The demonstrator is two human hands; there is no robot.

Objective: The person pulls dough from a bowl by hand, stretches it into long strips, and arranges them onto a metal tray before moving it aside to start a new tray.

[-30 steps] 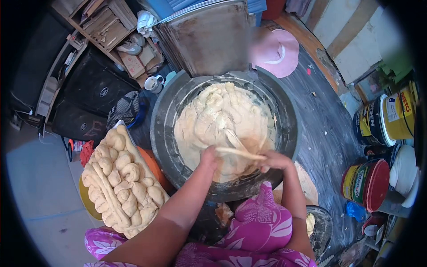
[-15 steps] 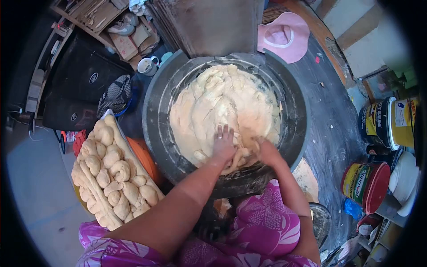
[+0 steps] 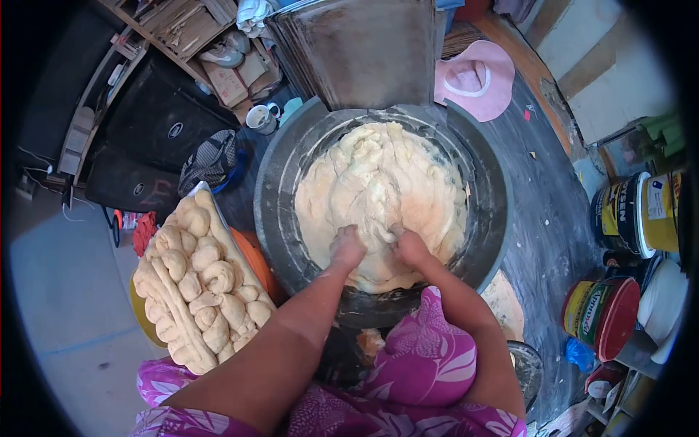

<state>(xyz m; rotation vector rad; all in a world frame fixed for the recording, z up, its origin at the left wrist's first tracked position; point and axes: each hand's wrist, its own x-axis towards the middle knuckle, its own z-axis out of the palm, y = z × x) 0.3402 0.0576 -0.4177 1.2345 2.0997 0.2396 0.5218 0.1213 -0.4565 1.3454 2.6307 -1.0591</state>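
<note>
Both hands dug into dough mass [image 3: 378, 197] in big dark basin [image 3: 280, 182], near its front rim. L hand [image 3: 346, 246] & R hand [image 3: 409, 246] side by side, fingers curled closed into dough. Tray of shaped dough pieces [image 3: 200, 284] just left of basin; paint tins [image 3: 601, 309] well right.

Fingertips of both hands, left [image 3: 346, 247] and right [image 3: 410, 246], sunk in dough [image 3: 378, 182], hidden. Bowl [image 3: 280, 189] near rim covered by forearms and dress [image 3: 426, 364]. Tray [image 3: 357, 51] top cut by frame edge. Can [image 3: 598, 309] labels too blurred to read. Shelf [image 3: 145, 29] clutter too small to tell.
</note>
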